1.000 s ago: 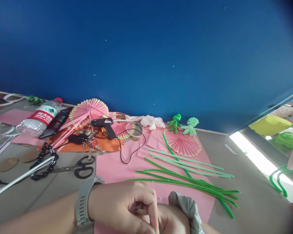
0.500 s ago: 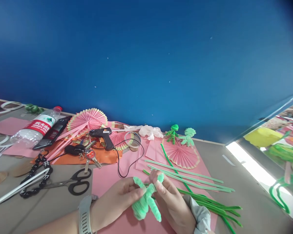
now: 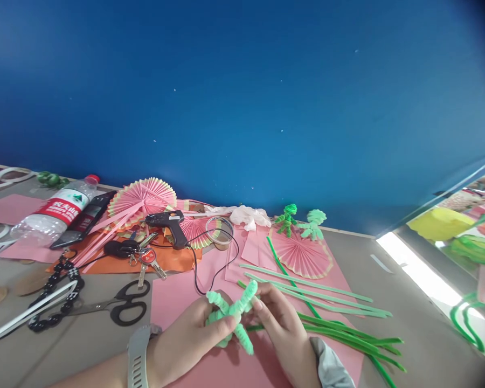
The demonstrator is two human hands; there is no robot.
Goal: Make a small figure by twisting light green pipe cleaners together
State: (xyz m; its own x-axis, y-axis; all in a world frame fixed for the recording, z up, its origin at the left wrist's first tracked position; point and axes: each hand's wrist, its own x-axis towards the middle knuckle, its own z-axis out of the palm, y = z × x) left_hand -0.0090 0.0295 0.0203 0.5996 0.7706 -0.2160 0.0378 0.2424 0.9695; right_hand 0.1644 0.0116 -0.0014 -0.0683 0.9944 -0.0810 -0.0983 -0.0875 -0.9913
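A light green pipe-cleaner figure (image 3: 231,315) with sticking-out limbs is held between both hands above a pink paper sheet (image 3: 178,293). My left hand (image 3: 188,342), with a grey watch on the wrist, grips its body from the left. My right hand (image 3: 281,328), in a grey cuff, pinches one upper limb from the right. Loose green pipe cleaners (image 3: 327,307) lie just right of my hands. Two finished green figures (image 3: 301,221) stand by the blue wall on a pink paper fan (image 3: 303,256).
Black scissors (image 3: 123,307), keys (image 3: 145,258), a black glue gun (image 3: 167,223) with its cord, a black bead chain (image 3: 54,293), a water bottle (image 3: 52,213), a phone, more pink fans (image 3: 143,196) and orange paper crowd the left of the grey table. A window ledge runs at the right.
Both hands have come up from the lower edge into view. The green figure, hidden a second ago, now shows and has been turned, its limbs pointing other ways than half a second ago.
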